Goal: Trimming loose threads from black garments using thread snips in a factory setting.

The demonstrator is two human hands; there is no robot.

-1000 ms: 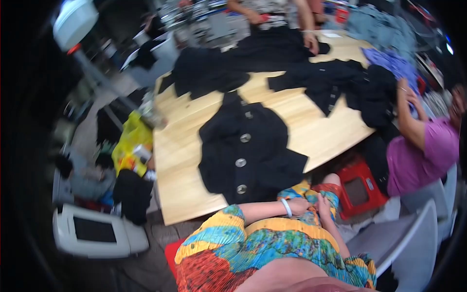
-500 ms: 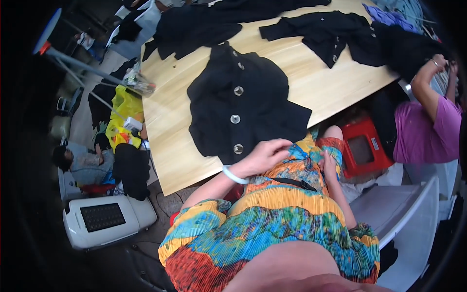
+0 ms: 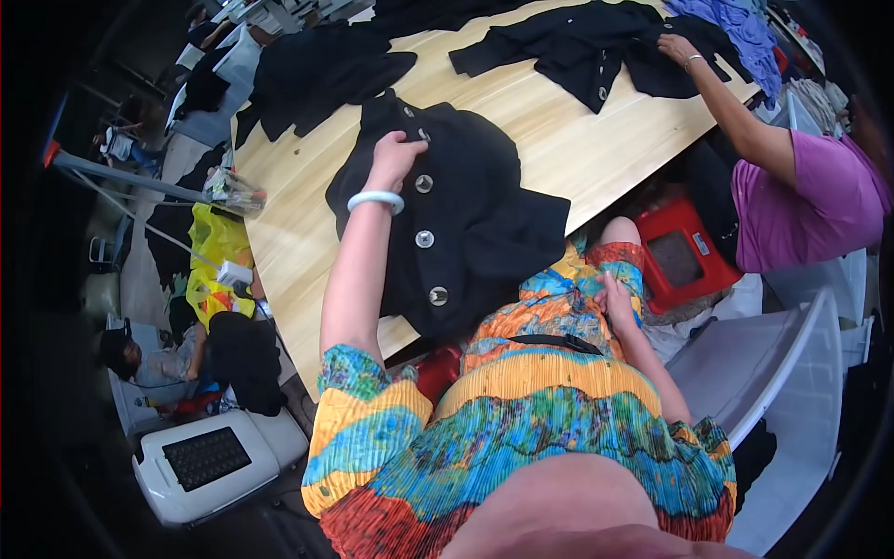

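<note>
A black buttoned garment (image 3: 475, 200) lies on the pale wooden table in front of me, with several large silvery buttons in a row. My left hand (image 3: 395, 158), with a pale bangle at its wrist, reaches over the garment. Its thumb and fingers close around a button (image 3: 424, 136) in the upper part of the row. Down on my lap, over the colourful patterned dress (image 3: 521, 326), rests my right hand (image 3: 616, 304). The fingers of that hand are curled together; what they hold, if anything, is too small to make out.
More black garments (image 3: 317, 74) lie across the table (image 3: 289, 200). At the right, a person in a purple top (image 3: 805, 200) handles another black garment (image 3: 675, 70). A red stool (image 3: 715, 273) and grey bins stand right; a yellow bag (image 3: 212, 247) and a white machine (image 3: 270, 429) are left.
My left hand has moved from the garment's near edge up to a button farther away. The right hand stays on my lap. The other person's arm has reached farther over the table.
</note>
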